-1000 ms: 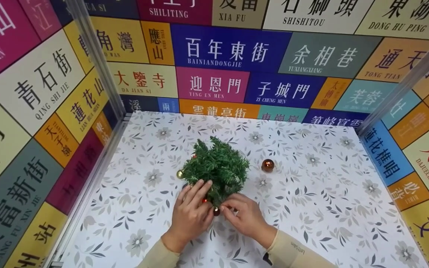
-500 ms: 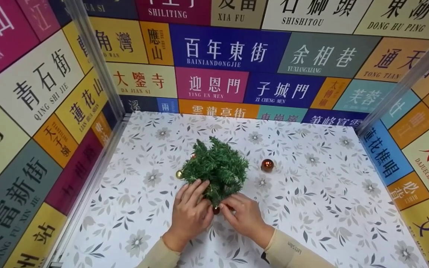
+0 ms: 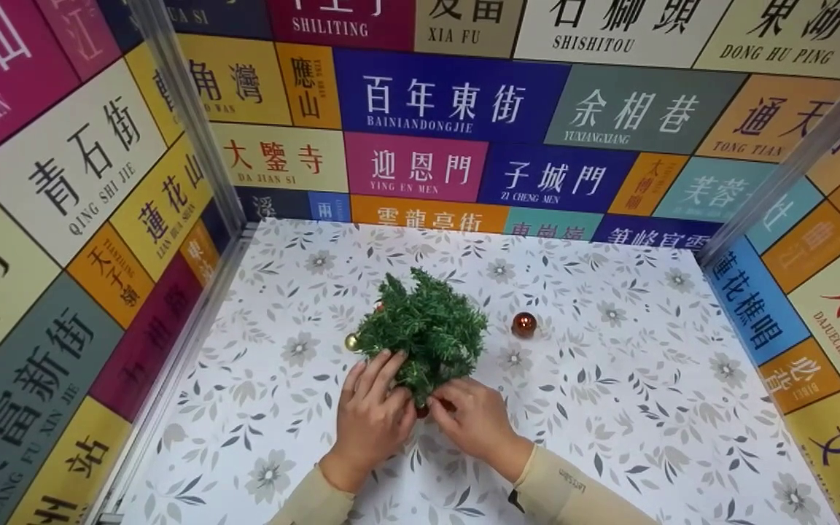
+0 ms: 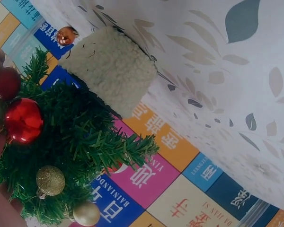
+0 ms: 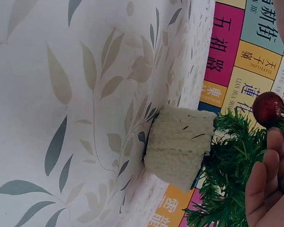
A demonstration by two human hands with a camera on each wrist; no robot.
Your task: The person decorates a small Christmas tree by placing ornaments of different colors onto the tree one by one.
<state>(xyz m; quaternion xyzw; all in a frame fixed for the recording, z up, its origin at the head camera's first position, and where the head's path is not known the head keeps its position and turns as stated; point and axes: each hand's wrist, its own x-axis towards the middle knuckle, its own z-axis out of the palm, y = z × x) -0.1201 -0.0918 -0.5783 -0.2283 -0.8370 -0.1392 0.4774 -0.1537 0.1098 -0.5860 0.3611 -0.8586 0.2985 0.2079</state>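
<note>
A small green artificial Christmas tree [image 3: 427,321] stands in front of me on a cream fuzzy base [image 4: 111,71]. My left hand [image 3: 372,423] lies at its near left side, longer fingers against the greenery, thumb and index bent at a low branch tip. My right hand [image 3: 482,423] pinches at the hanger end of a dark red glitter bauble [image 5: 268,109] by that branch; the fingertips are partly hidden. Also on the tree are a shiny red bauble [image 4: 23,120], a gold glitter bauble [image 4: 50,180] and a plain gold bauble [image 4: 86,213].
A loose copper-red bauble [image 3: 524,324] lies on the table to the right of the tree. White floral cloth [image 3: 609,401] covers the table. Printed sign panels [image 3: 449,95] rise at the back and both sides, with metal posts [image 3: 194,109] at the corners.
The dark red bauble between my hands has become more covered by the fingers, and my right fingertips have shifted slightly left towards the branch. The tree stays in place.
</note>
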